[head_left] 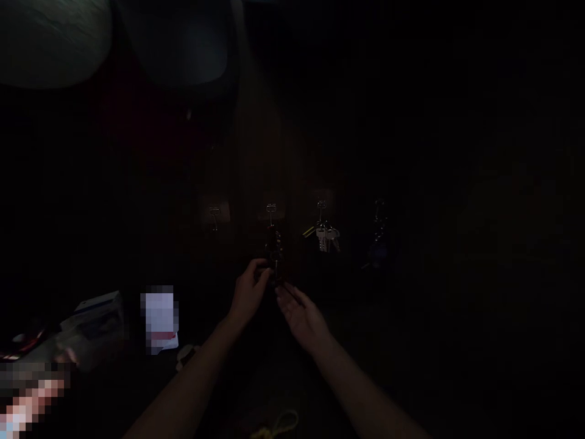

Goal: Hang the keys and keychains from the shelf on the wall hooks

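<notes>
In the dim light, a small dark bunch with metallic glints (pixel 275 247) hangs from a metal hook (pixel 271 208). The fingers of my left hand (pixel 249 289) are pinched at its lower end; what exactly they grip is too dark to name. Just to the right and slightly lower, my right hand (pixel 299 314) is held palm up under the bunch, fingers stretched out. A thin dark line runs near its thumb, and I cannot tell whether it is touching.
Keys (pixel 327 238) hang on a hook to the right, with a dark bunch (pixel 378 247) farther along. Another hook (pixel 214 211) is on the left. A blurred-out bright screen (pixel 159 314) and a box (pixel 100 323) stand lower left; a yellowish cord loop (pixel 287 421) lies nearest me.
</notes>
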`<state>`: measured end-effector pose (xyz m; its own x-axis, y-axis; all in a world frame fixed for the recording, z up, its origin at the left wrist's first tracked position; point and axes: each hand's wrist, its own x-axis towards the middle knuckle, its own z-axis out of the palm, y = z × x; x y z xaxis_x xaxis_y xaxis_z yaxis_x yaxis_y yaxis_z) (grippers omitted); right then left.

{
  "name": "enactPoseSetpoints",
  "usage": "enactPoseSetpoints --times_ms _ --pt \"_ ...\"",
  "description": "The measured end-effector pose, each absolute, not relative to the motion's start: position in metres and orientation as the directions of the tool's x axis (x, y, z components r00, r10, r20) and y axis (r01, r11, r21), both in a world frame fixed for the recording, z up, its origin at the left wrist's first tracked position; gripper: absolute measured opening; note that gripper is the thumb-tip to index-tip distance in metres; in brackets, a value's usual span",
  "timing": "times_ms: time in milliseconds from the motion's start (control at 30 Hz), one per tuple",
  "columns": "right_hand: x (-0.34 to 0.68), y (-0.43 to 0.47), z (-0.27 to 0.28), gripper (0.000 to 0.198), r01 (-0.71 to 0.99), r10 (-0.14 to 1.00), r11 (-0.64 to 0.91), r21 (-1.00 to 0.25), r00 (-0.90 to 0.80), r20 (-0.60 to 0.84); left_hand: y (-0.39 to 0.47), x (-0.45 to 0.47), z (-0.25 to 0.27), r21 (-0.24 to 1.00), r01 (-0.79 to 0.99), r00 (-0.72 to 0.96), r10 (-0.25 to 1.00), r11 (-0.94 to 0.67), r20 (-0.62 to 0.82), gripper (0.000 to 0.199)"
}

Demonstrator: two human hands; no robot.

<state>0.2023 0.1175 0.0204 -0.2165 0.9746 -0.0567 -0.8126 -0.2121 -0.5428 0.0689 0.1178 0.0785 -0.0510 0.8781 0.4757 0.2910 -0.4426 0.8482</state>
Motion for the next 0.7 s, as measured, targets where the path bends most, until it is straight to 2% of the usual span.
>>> enactPoseSetpoints --times_ms 233,367,500,600,700 --pt "0.216 0.102 0.003 0.014 -0.756 0.967 -0.25 -0.605 -0.227 -0.117 0.103 0.061 0.065 0.887 0.251 0.033 0.92 -0.387 0.392 0.027" --pt "0.221 0.088 -0.001 0.02 -0.674 0.97 -0.237 -0.7 -0.209 -0.128 0.093 0.048 0.049 0.895 0.255 0.058 0.929 -0.367 0.364 0.028" --pt "0.229 0.074 -0.005 0.025 -0.513 0.972 -0.207 -0.833 -0.206 -0.114 0.081 0.031 0.033 0.856 0.39 0.082 0.939 -0.34 0.335 0.024" --pt "0.235 0.066 -0.009 0.024 -0.357 0.97 -0.19 -0.914 -0.211 -0.119 0.067 0.02 0.025 0.797 0.503 0.132 0.941 -0.334 0.311 0.023" --pt "0.239 0.06 -0.013 0.02 -0.195 0.97 -0.163 -0.967 -0.211 -0.121 0.048 0.014 0.02 0.782 0.544 0.177 0.953 -0.304 0.247 0.023"
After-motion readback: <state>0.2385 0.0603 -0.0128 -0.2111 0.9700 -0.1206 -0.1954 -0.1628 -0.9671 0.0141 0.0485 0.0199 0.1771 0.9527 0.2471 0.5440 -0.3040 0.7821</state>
